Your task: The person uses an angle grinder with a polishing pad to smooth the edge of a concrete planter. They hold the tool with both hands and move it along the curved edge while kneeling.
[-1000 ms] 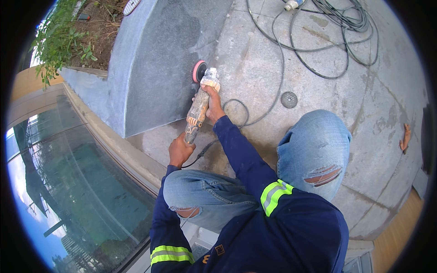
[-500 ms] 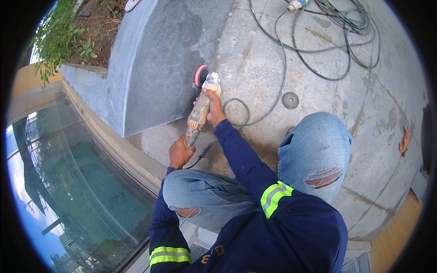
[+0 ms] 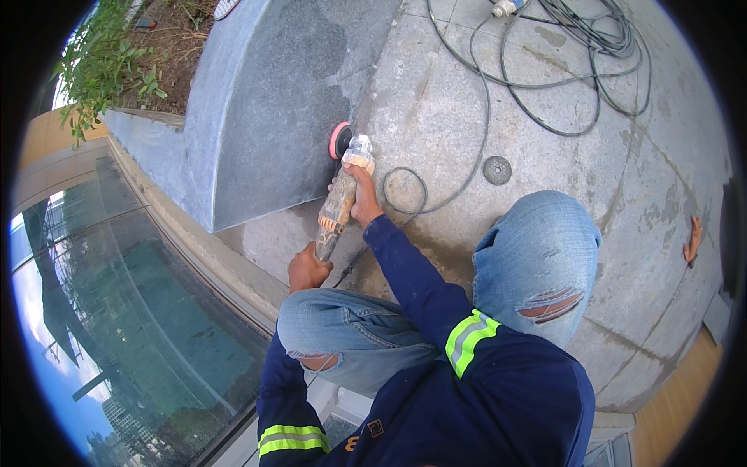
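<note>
Both my hands grip a worn, dusty angle grinder (image 3: 336, 208) with orange patches on its body. My left hand (image 3: 310, 268) is closed around its rear end, close to my left knee. Up near the metal head, my right hand (image 3: 362, 193) wraps around the body. A round pad with a pink rim and black backing (image 3: 340, 141) is fitted to the head and faces the grey stone wall (image 3: 272, 117), low on its side; whether it touches the stone I cannot tell. From the grinder's rear a dark cable (image 3: 350, 265) runs off to the right.
Coiled dark cable (image 3: 591, 27) with a pale connector (image 3: 506, 8) lies on the stone paving at the far right. A round grey disc (image 3: 497, 170) sits on the paving, and a brown leaf-like piece (image 3: 692, 241) lies right. Glass panels (image 3: 132, 311) border the left; plants (image 3: 97, 70) grow behind.
The grinder's head and pad have shifted slightly nearer to me and a little left along the wall. My hands moved with it and keep their grip.
</note>
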The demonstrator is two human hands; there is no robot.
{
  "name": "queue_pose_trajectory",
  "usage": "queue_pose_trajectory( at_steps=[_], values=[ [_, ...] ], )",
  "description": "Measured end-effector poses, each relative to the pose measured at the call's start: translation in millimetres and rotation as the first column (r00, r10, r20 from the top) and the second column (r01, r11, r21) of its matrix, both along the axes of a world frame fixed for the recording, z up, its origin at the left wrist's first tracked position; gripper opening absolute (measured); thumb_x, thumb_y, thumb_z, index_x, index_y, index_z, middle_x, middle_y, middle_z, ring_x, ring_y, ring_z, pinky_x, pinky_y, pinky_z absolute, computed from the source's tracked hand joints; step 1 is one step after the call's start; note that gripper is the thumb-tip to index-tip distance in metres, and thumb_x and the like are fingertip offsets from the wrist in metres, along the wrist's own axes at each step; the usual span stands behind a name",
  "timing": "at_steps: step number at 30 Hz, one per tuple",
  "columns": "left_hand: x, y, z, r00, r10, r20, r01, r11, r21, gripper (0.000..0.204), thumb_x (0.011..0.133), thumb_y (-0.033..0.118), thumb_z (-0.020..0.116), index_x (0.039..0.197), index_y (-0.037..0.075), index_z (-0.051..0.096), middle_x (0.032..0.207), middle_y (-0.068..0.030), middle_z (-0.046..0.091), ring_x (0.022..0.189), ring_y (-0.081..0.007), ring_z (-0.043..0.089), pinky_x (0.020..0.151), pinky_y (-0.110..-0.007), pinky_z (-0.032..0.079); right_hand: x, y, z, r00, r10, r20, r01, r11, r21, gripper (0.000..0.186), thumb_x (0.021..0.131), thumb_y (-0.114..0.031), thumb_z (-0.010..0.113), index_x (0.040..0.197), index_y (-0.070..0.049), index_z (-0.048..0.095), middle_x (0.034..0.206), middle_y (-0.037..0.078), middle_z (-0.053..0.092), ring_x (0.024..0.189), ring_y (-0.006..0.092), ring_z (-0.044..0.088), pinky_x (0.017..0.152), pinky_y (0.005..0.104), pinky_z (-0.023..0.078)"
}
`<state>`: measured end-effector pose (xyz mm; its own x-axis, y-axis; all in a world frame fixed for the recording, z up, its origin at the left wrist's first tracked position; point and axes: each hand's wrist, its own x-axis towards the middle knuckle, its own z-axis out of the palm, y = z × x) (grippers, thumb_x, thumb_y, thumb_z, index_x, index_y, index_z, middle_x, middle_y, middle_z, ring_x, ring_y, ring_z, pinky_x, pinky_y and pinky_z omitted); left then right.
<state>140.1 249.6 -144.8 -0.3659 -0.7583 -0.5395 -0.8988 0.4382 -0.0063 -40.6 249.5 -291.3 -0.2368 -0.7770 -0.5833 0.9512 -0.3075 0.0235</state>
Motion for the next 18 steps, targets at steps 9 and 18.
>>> queue_pose_trajectory(
  at_steps=[9, 18],
  values=[
    [13, 9, 7, 0.996, 0.039, 0.079, -0.041, 0.999, 0.016, 0.049, 0.073, 0.026, 0.077, 0.119, 0.010, 0.068, 0.098, -0.0259, 0.075, 0.096, -0.0472, 0.072, 0.086, -0.057, 0.056, 18, 6, 6, 0.999, -0.013, 0.033, 0.013, 1.000, 0.000, 0.040, 0.087, -0.029, 0.077, 0.117, -0.008, 0.061, 0.094, 0.013, 0.064, 0.083, 0.0290, 0.068, 0.078, 0.0475, 0.059],
    [39, 19, 20, 0.972, 0.192, 0.135, -0.210, 0.969, 0.129, 0.054, 0.074, 0.027, 0.080, 0.124, 0.011, 0.065, 0.097, -0.0252, 0.076, 0.096, -0.0475, 0.072, 0.082, -0.056, 0.057, 38, 22, 24, 1.000, 0.022, 0.010, -0.022, 1.000, -0.009, 0.044, 0.086, -0.029, 0.079, 0.119, -0.006, 0.061, 0.092, 0.012, 0.064, 0.084, 0.0282, 0.069, 0.079, 0.0461, 0.060]
  ],
)
